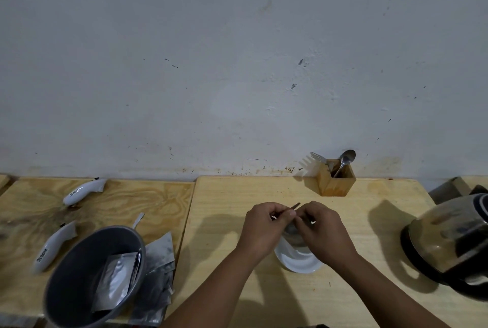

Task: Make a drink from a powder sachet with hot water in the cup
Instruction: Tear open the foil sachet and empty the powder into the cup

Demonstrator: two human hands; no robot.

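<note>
My left hand (pixel 264 230) and my right hand (pixel 323 232) meet above the cup, both pinching a thin brown powder sachet (pixel 295 206) whose tip sticks up between the fingers. The cup (pixel 291 234) is mostly hidden under my hands and stands on a white saucer (pixel 298 261). A glass kettle with a black base and handle (pixel 449 246) stands on the table at the right.
A wooden holder (pixel 336 180) with a spoon (pixel 346 160) and a fork (pixel 318 157) stands by the wall. At the left are a grey bin (pixel 89 275) holding silver packets, more silver packets (pixel 158 261) beside it, and two torn white sachets (pixel 81 191).
</note>
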